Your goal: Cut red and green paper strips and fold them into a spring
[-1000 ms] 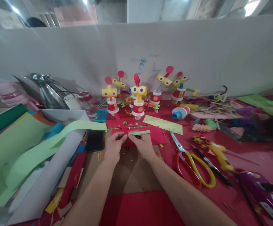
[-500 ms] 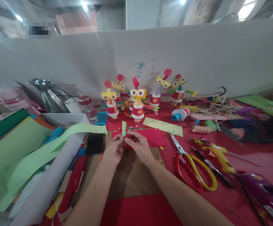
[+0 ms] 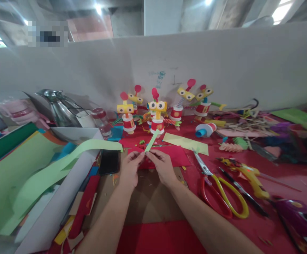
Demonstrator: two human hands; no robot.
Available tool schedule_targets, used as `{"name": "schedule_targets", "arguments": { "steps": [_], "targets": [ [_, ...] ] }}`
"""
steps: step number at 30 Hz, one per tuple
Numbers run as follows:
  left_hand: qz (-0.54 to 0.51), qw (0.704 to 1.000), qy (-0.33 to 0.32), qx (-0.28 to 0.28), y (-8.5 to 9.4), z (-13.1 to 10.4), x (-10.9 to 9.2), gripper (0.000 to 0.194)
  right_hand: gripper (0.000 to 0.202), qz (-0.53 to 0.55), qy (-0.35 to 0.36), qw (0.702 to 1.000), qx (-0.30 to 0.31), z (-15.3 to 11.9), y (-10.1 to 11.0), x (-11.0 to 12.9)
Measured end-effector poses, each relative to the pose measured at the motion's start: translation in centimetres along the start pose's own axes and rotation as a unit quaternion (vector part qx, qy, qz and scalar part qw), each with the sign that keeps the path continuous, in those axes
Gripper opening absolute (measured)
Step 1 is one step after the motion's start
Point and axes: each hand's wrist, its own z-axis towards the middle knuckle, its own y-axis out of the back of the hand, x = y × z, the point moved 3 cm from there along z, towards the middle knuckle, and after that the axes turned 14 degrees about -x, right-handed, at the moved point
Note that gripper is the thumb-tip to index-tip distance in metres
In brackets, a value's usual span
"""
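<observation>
A narrow light green paper strip [image 3: 152, 140] points up and to the right from between my fingertips. My left hand [image 3: 131, 167] pinches its lower end from the left. On the other side my right hand [image 3: 161, 164] closes its thumb and fingers on the same end, the fingertips of both hands nearly touching. Both hands are above the near edge of a red paper sheet [image 3: 178, 156] and a brown board [image 3: 153, 201]. Beyond them stands a paper-cup figure [image 3: 157, 125] with a yellow head and big eyes, among several similar figures.
Scissors [image 3: 207, 171], a pen [image 3: 242, 190] and a yellow glue gun [image 3: 256, 181] lie to the right. A black phone [image 3: 109, 162], a box [image 3: 75, 133] and large coloured sheets [image 3: 7, 176] are on the left. A lying cup [image 3: 208, 129] and a pale strip [image 3: 186, 143] are farther back.
The green strip, earlier short and upright, now shows longer and slants up to the right. My hands have shifted slightly right in view, and the whole scene has moved a little right too.
</observation>
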Motion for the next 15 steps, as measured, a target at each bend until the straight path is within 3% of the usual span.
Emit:
{"name": "schedule_targets", "arguments": {
  "steps": [3, 9, 15],
  "targets": [
    [0.020, 0.999, -0.025, 0.004, -0.05, -0.02, 0.05, 0.026, 0.017, 0.000, -0.011, 1.000, 0.004, -0.01, 0.02, -0.11],
    [0.010, 0.999, 0.029, -0.005, -0.17, -0.34, 0.11, 0.025, 0.014, 0.026, -0.025, 0.999, -0.002, 0.17, 0.09, -0.08],
    [0.020, 1.000, 0.010, 0.010, -0.45, -0.57, -0.37, 0.024, 0.015, 0.034, -0.038, 0.999, 0.004, 0.18, 0.07, -0.07]
  ]
}}
